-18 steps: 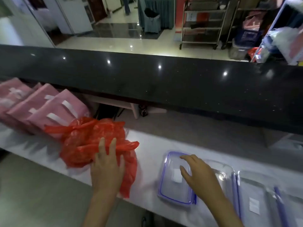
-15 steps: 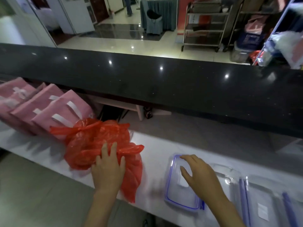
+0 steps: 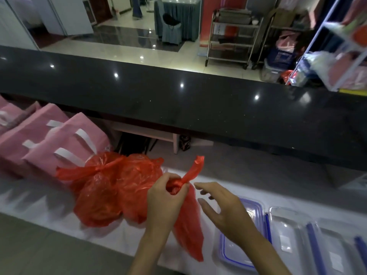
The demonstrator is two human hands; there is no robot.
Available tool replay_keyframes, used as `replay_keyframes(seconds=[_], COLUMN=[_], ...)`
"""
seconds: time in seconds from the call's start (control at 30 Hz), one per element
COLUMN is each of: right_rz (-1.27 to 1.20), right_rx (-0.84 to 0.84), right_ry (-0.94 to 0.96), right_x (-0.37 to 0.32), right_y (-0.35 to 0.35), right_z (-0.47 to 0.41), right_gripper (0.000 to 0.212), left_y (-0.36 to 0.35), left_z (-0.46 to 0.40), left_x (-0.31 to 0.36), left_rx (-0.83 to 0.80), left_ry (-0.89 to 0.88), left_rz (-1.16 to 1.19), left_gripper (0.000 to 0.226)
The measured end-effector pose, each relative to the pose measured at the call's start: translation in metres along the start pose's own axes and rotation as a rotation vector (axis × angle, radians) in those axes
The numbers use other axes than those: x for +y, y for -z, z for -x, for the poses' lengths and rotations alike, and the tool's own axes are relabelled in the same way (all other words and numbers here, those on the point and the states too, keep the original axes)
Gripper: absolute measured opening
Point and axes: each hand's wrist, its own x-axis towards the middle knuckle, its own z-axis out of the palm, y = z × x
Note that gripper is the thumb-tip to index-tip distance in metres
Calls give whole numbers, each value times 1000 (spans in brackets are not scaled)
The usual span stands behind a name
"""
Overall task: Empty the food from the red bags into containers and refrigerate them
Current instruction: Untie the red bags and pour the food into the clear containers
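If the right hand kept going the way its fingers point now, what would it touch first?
Most likely the knotted neck of the red bag that the left hand pinches; the right hand has its open fingers aimed there, though depth is uncertain.

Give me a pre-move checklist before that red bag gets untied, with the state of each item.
1. Left hand grips the knotted neck of the near red bag: ok.
2. Right hand free to work the knot, fingers open and apart from the bag: ok.
3. Knot loosened: not ok, the neck is bunched tight, its tail sticking up.
4. Container ready: the blue-rimmed container has its lid on: not ok.
5. Second red bag resting tied on the white counter: ok.
6. What is inside the bags: cannot tell.
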Motion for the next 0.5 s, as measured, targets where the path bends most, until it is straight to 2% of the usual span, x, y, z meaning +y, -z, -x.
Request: replay_keyframes(seconds=[0.1, 0.23, 0.37, 0.5], right_rz=[-27, -65, -122, -74], right_rx=[2, 190, 248, 251], right_ry=[-44, -153, -200, -203], right_x=[2, 9, 16, 18], right_y=[-16, -25, -24, -28], right_z=[-12, -24, -29, -37], right_gripper=[42, 33, 24, 21], left_y=[-5, -14, -13, 6], left_z=[-9, -18, -27, -33], left_x=[4, -9, -17, 0], left_rx=[-76, -301, -486, -665], left_ry=[2, 128, 142, 204], left_rz=[149, 305, 216, 106], left_gripper=[19, 23, 34, 38])
